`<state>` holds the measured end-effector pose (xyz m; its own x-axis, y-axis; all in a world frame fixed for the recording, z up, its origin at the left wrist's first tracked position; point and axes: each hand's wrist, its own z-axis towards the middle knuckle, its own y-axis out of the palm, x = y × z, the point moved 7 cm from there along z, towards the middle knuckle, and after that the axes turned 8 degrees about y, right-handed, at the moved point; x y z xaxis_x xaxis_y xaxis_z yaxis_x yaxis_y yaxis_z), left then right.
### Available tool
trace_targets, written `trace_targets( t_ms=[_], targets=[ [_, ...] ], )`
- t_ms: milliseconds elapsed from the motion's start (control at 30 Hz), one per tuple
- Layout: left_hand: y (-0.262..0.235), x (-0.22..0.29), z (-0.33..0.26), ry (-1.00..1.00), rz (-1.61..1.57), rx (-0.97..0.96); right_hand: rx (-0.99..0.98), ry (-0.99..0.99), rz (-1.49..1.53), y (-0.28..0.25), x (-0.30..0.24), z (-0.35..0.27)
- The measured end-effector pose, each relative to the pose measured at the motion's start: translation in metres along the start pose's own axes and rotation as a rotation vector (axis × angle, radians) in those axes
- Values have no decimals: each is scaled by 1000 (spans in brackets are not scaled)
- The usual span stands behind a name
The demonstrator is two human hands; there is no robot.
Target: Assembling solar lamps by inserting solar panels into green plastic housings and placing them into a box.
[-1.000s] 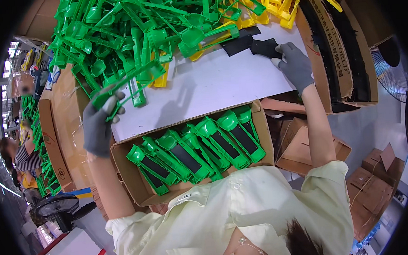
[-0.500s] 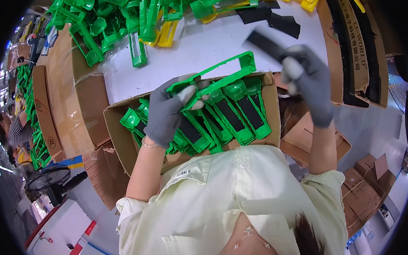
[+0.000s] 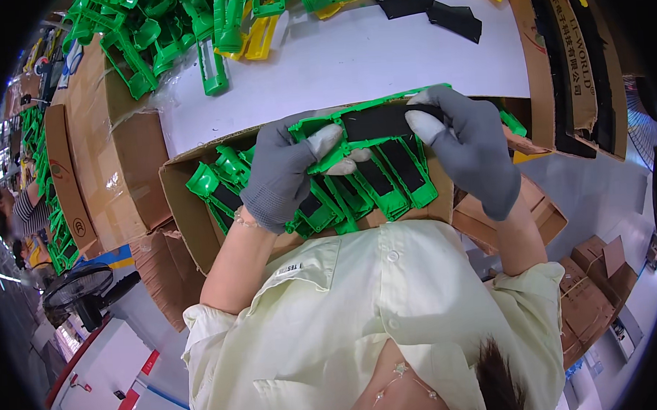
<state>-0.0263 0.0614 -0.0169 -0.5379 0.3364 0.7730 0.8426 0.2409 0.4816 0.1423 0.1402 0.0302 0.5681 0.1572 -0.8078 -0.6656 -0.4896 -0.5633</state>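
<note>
Right now we hold the green frame [image 3: 340,135] crosswise over the box's far edge [image 3: 194,156]. Our left hand [image 3: 287,170] clamps its left end; our right hand [image 3: 469,144] pinches the black strip [image 3: 380,122] onto it.

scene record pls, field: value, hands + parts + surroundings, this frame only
left hand: grey-gloved left hand grips one end of a green plastic frame
right hand: grey-gloved right hand presses a black strip onto that frame
below hands: open cardboard box with a row of finished green frames, black strips fitted
table: white table with loose green frames, yellow parts, spare black strips
</note>
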Motion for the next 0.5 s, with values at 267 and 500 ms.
trace_targets(
  t_ms=[267, 500],
  targets=[
    [14, 2, 0, -1, 157, 50, 57, -23, -31, 2, 8, -4],
    [8, 0, -9, -2, 290, -48, 189, -74, 215, -5, 27, -11]
  ],
)
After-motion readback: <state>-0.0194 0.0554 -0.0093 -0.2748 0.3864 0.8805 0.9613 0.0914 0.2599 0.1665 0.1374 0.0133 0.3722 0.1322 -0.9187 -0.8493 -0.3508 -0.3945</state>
